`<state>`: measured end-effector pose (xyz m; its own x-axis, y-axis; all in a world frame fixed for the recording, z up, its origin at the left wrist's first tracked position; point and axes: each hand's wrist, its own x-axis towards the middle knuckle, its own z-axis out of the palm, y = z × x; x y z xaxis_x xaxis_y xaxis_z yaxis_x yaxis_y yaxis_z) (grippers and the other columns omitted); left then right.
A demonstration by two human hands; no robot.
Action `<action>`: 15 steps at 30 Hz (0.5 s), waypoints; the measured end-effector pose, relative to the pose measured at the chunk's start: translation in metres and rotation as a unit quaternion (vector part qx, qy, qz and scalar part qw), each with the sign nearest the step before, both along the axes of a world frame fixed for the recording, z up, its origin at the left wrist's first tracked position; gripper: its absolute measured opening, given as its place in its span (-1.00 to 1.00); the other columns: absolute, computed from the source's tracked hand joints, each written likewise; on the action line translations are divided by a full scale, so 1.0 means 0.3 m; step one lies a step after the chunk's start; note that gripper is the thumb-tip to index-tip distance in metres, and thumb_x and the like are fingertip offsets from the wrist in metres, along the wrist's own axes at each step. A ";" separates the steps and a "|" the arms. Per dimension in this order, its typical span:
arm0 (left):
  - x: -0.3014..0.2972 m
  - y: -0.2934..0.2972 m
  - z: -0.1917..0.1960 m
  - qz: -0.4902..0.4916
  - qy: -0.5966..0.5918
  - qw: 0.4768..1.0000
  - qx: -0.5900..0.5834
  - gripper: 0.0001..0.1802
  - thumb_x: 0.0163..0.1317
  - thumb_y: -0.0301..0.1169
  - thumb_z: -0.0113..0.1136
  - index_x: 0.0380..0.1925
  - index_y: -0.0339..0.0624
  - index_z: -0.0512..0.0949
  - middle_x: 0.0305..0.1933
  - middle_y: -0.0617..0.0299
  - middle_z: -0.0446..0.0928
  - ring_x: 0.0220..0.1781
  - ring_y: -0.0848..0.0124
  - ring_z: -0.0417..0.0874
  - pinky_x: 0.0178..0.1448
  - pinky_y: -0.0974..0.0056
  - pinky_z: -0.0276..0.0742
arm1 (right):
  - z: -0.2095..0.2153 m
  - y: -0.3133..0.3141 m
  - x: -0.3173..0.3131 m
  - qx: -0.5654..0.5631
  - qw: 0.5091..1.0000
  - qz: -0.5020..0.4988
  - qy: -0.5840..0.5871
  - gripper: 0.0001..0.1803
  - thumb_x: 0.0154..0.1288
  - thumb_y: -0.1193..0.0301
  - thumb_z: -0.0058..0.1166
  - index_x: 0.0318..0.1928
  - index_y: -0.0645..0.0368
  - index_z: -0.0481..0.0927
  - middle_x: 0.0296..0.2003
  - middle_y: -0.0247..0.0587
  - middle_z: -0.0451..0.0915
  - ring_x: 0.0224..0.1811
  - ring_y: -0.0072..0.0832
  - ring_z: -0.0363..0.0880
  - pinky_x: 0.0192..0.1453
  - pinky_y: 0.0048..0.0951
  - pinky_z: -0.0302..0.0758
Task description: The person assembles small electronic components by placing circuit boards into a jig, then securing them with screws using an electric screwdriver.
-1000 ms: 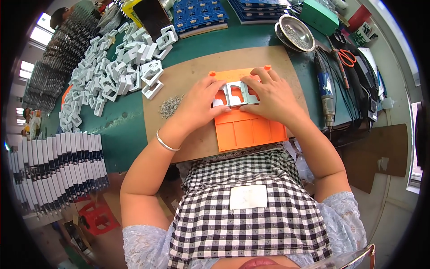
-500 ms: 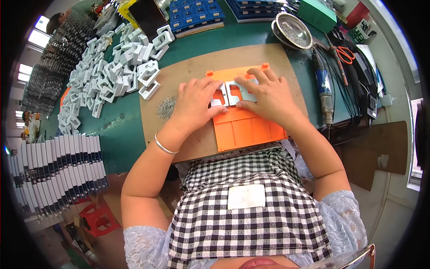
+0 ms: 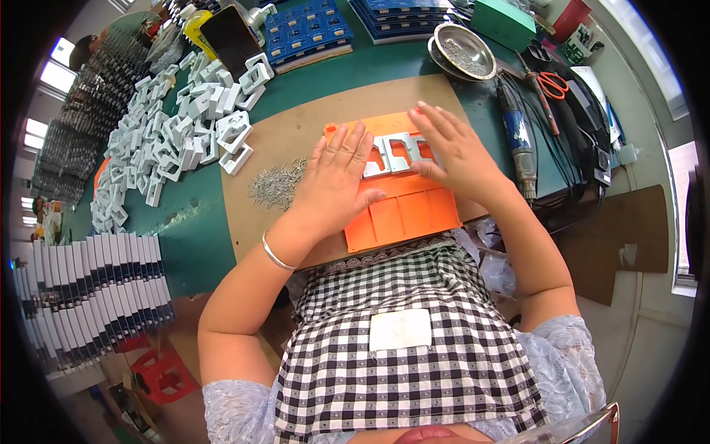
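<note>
Brown board on green bench: my left hand [image 3: 336, 181] and right hand [image 3: 455, 148] press flat and open on grey metal frames [image 3: 396, 152] seated at twelve o'clock of orange jig [image 3: 407, 211]; keep pressure even.

Left hand [image 3: 336, 181], right hand [image 3: 458, 152] flat, fingers spread, apparently pressing down.
</note>
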<state>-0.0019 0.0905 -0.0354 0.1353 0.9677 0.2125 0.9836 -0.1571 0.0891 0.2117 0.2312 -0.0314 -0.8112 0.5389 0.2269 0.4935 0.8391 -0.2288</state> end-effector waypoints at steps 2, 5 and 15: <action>0.005 0.006 -0.017 -0.001 0.004 1.000 -0.017 -0.04 0.23 0.11 0.13 0.47 -0.20 0.05 0.57 0.07 -0.01 0.60 0.10 -0.04 0.58 -0.05 -0.15 | -0.019 -0.031 -0.006 0.051 0.998 0.022 -0.029 -0.15 0.30 -0.18 -0.02 0.47 -0.04 0.16 0.46 -0.21 0.14 0.51 -0.14 0.05 0.52 -0.02 0.04; 0.007 0.012 -0.031 0.001 0.029 0.999 -0.040 -0.05 0.23 0.12 0.11 0.46 -0.22 0.06 0.57 0.05 -0.02 0.60 0.10 -0.04 0.58 -0.04 -0.14 | -0.025 -0.058 -0.016 0.091 0.991 0.065 -0.076 -0.16 0.32 -0.22 -0.13 0.46 -0.02 0.18 0.47 -0.28 0.14 0.55 -0.22 -0.02 0.57 -0.03 -0.09; 0.004 0.018 0.011 -0.037 0.016 0.997 -0.070 -0.07 0.24 0.08 0.13 0.44 -0.25 0.09 0.57 -0.01 -0.03 0.60 0.04 -0.07 0.59 -0.03 -0.16 | -0.049 0.047 0.011 -0.137 0.984 0.110 -0.018 -0.19 0.37 0.04 -0.02 0.49 0.09 0.06 0.50 -0.08 0.00 0.58 -0.18 -0.15 0.57 -0.07 -0.11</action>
